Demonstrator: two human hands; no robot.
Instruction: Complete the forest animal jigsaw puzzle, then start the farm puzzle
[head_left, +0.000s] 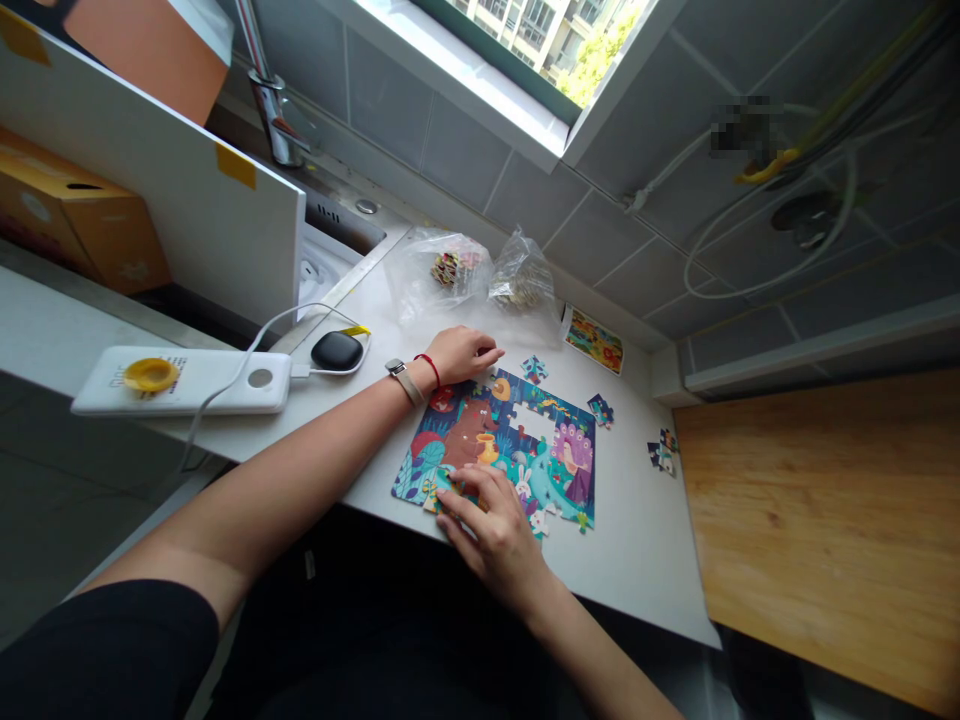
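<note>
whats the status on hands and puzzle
Left hand at top edge of jigsaw puzzle. Right hand on its lower edge. Gap open, loose pieces alongside. Nothing in the way.

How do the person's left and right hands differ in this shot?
The left hand lies flat just above the top edge of the jigsaw puzzle, while the right hand curves over its lower edge, with fingertips on the pieces. The left wrist wears a strap watch and a red cord; the right wrist shows neither. Both hands are bare and at the same puzzle.
</note>
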